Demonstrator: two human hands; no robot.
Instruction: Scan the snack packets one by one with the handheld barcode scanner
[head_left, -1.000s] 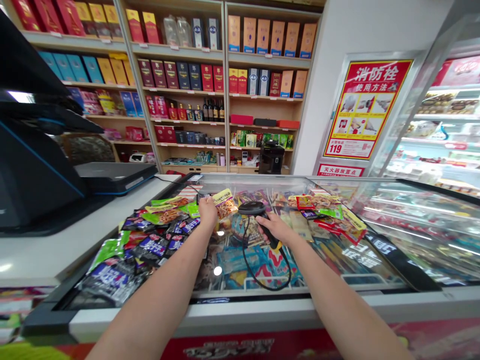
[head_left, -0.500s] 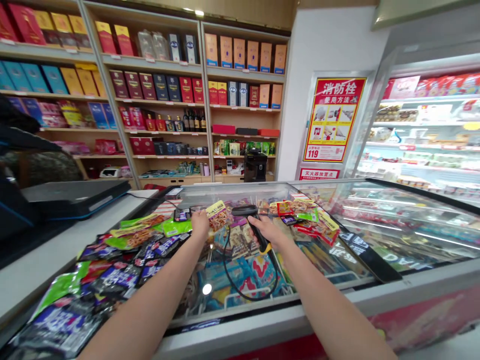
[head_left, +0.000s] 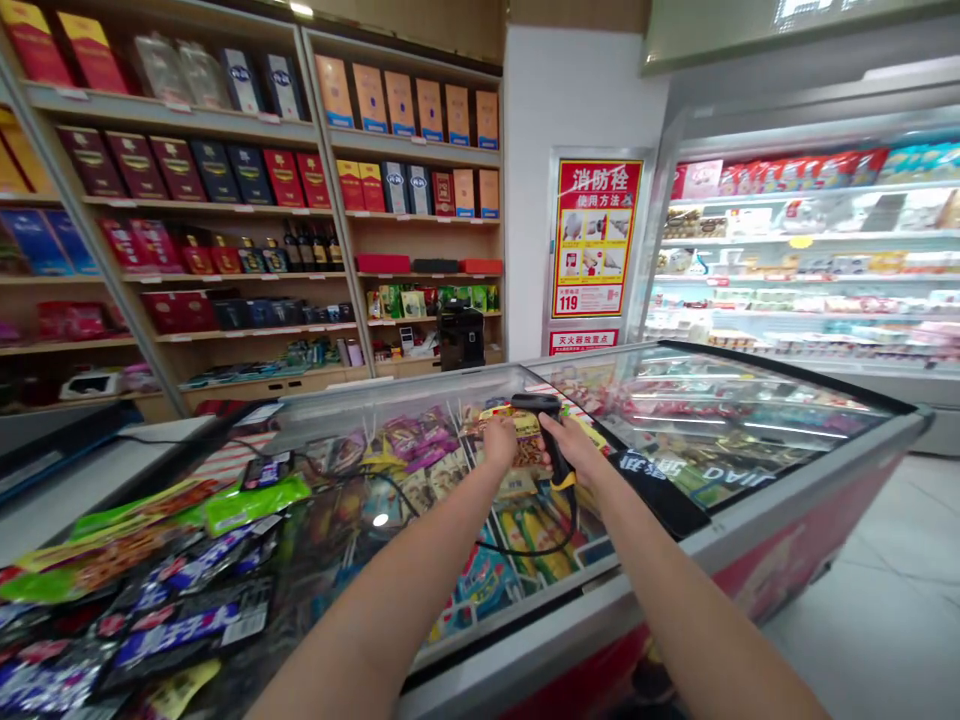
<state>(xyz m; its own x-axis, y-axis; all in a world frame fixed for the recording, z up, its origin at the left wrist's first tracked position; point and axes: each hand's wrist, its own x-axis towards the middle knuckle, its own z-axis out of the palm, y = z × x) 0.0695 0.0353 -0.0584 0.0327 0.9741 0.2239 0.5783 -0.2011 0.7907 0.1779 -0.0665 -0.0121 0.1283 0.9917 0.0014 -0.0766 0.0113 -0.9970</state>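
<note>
My right hand is wrapped around the handle of a black and yellow barcode scanner, its head pointing left. Close beside it, my left hand is closed at the edge of a yellow snack packet; its fingertips are partly hidden. Both hands are over the glass lid of a chest freezer. From the scanner a black cable loops leftward across the glass. To the left lies a pile of dark purple snack packets, with green and yellow snack packets on top.
Frozen goods show through the freezer glass. A black divider strip with lettering crosses the lid on the right. A white counter borders the left side. Shelves of boxes stand behind, and a lit display fridge is at the right.
The view has turned right. My left hand has carried the yellow snack packet rightward, from near the left pile to beside the scanner. The scanner stays in my right hand.
</note>
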